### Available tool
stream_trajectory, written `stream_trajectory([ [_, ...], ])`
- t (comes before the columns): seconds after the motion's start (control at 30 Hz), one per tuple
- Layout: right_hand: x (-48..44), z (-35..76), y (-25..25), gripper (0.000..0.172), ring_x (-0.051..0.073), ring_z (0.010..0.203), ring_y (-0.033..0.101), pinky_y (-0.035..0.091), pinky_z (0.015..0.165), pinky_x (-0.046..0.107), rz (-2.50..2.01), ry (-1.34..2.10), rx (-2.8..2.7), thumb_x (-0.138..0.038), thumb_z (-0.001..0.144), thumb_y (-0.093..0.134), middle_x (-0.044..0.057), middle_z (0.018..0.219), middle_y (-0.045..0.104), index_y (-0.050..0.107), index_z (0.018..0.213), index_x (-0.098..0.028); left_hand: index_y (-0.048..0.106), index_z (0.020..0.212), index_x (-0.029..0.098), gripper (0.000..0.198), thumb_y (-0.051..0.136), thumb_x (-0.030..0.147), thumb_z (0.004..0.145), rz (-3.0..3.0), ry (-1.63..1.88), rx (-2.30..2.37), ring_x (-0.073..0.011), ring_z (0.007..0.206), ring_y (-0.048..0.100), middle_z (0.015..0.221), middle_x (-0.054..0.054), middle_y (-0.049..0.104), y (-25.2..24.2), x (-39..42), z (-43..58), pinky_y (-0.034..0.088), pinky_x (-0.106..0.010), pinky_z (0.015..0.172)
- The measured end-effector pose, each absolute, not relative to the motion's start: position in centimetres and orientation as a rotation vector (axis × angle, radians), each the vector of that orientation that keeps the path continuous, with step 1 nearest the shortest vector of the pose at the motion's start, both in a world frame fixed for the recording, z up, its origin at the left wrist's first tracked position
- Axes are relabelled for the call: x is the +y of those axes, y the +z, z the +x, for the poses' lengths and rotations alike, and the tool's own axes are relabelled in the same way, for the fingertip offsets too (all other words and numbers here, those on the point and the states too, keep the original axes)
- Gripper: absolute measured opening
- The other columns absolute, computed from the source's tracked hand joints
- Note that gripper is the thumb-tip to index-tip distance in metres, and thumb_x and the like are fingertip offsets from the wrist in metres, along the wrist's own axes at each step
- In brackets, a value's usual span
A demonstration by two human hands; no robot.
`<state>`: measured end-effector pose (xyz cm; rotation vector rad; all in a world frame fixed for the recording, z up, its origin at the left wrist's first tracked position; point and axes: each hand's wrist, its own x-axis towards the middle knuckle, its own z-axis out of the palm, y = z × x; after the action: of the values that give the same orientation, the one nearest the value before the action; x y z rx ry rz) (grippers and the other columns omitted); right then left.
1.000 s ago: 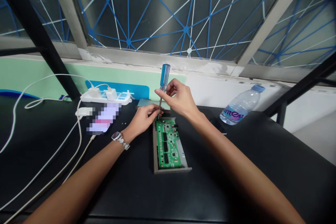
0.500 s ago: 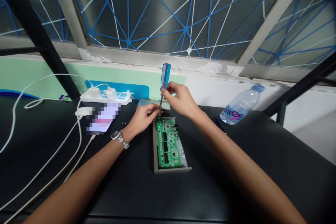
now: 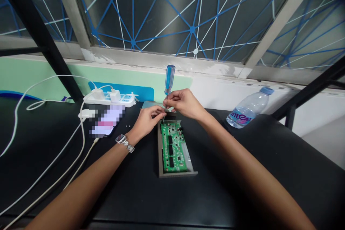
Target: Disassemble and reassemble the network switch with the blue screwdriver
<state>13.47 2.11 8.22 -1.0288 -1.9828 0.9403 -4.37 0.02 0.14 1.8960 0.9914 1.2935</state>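
I'm pinching the shaft of a blue-handled screwdriver (image 3: 169,79) between the thumb and fingertips of my right hand (image 3: 184,103), with the handle standing nearly upright above them. My left hand (image 3: 147,120) is curled just beside the lower shaft, but I can't tell whether it's gripping the shaft or only steadying it. My fingers are hiding the screwdriver's tip, so I can't make out what it's touching. It's pointing down at the far end of a green circuit board (image 3: 172,147), which is lying in an open grey metal casing (image 3: 178,174) on a black table (image 3: 242,194). The far end of the casing is partly hidden by my hands.

Beyond my hands, a flat pale panel (image 3: 151,104) is showing, mostly covered by them. To the left, small specks (image 3: 127,125) are lying on the table, too tiny for me to identify. Farther left, a pixelated object (image 3: 107,120) is sitting beside white cables (image 3: 51,147) running to a white power strip (image 3: 126,102). On the right, a plastic water bottle (image 3: 249,109) is lying on its side. A metal wristwatch (image 3: 122,139) is circling my left wrist.
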Motion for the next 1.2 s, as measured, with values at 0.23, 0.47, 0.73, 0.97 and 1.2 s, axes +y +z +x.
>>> stream_trajectory([
  [0.23, 2.0, 13.3, 8.2, 0.017, 0.016, 0.064, 0.065, 0.053, 0.053, 0.029, -1.032, 1.005, -1.972, -0.031, 0.081, 0.066, 0.007, 0.078, 0.072, 0.07, 0.083, -0.015, 0.067, 0.092, 0.017, 0.018, 0.066, 0.034, 0.088, 1.871, 1.311, 1.016, -0.0205, 0.081, 0.072, 0.088, -0.005, 0.075, -0.2, 0.2, -4.0, 0.058, -0.031, 0.076],
  [0.47, 1.7, 13.3, 8.2, 0.017, 0.019, 0.076, 0.067, 0.053, 0.059, 0.029, -1.001, 0.915, -2.032, -0.028, 0.082, 0.062, 0.009, 0.085, 0.073, 0.071, 0.087, -0.013, 0.067, 0.095, 0.016, 0.019, 0.067, 0.033, 0.087, 1.829, 1.3, 0.993, -0.023, 0.084, 0.073, 0.089, -0.007, 0.076, -0.4, 0.5, -3.7, 0.057, -0.035, 0.078],
  [0.73, 1.4, 12.4, 8.0, 0.022, 0.015, 0.064, 0.061, 0.047, 0.056, 0.027, -1.053, 0.76, -2.016, -0.035, 0.082, 0.066, 0.005, 0.072, 0.069, 0.068, 0.073, -0.015, 0.07, 0.086, 0.013, 0.02, 0.067, 0.033, 0.087, 1.717, 1.286, 0.922, -0.0244, 0.084, 0.074, 0.086, -0.009, 0.077, -0.5, 0.5, -3.1, 0.059, -0.037, 0.08],
  [0.97, 1.9, 13.6, 8.1, 0.022, 0.013, 0.058, 0.059, 0.046, 0.05, 0.025, -1.105, 0.856, -1.976, -0.037, 0.077, 0.072, 0.004, 0.068, 0.067, 0.068, 0.075, -0.015, 0.073, 0.089, 0.014, 0.016, 0.069, 0.029, 0.085, 1.736, 1.287, 0.966, -0.0218, 0.085, 0.075, 0.09, -0.008, 0.078, 0.1, 0.1, -3.7, 0.06, -0.033, 0.083],
  [1.2, 2.0, 13.8, 8.1, 0.014, 0.013, 0.057, 0.059, 0.048, 0.05, 0.025, -1.046, 0.991, -1.967, -0.027, 0.078, 0.068, 0.004, 0.071, 0.066, 0.067, 0.079, -0.014, 0.073, 0.095, 0.015, 0.016, 0.067, 0.027, 0.086, 1.816, 1.272, 0.957, -0.02, 0.086, 0.074, 0.094, -0.008, 0.077, -0.1, 0.4, -4.5, 0.059, -0.031, 0.081],
])
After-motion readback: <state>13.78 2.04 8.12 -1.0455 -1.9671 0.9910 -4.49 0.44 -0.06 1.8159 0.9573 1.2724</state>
